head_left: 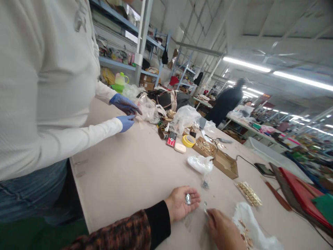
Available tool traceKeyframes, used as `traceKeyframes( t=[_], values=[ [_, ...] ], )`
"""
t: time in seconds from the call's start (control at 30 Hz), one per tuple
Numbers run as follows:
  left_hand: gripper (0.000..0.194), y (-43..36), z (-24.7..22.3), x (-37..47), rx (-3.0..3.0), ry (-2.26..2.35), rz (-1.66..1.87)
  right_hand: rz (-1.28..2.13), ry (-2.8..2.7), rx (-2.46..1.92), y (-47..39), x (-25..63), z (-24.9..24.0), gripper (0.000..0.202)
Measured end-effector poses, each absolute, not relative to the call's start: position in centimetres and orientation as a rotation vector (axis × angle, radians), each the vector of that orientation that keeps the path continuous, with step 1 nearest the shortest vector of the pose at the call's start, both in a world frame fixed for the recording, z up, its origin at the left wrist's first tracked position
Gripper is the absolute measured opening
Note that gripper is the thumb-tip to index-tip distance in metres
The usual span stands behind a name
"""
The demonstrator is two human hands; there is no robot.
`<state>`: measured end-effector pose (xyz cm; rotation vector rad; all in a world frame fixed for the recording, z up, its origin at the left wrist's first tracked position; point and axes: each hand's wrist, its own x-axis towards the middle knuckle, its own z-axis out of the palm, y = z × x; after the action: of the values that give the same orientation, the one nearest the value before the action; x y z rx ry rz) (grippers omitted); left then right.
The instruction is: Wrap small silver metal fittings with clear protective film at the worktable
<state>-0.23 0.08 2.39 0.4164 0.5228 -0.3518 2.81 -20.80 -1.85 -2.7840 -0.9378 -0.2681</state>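
Our left hand (182, 205) lies palm up on the table (130, 173) near its close edge, fingers half curled, cupping small shiny bits (187, 199). Our right hand (223, 231) is just beside it, fingertips pinched on a tiny silver piece (205, 205). A white bag (253, 225) with gold bits lies by our right hand. More gold bits (249, 193) and a box (221, 160) sit farther out. Another person's blue gloves (126, 113) are at the far left edge
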Motion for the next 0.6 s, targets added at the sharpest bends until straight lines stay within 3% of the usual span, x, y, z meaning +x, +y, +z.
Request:
traceKeyframes(
  t=[0.2, 0.6],
  values=[
    [0.023, 0.1, 2.5, -0.2, 0.436, 0.495, -0.366, -0.131, -0.532, -2.477, -17.4, 1.8, 3.7, 0.034],
    [0.019, -0.1, 2.1, -0.1, 0.397, 0.524, -0.343, 0.292, -0.993, -2.886, -17.7, 3.9, 1.3, 0.044]
  ],
)
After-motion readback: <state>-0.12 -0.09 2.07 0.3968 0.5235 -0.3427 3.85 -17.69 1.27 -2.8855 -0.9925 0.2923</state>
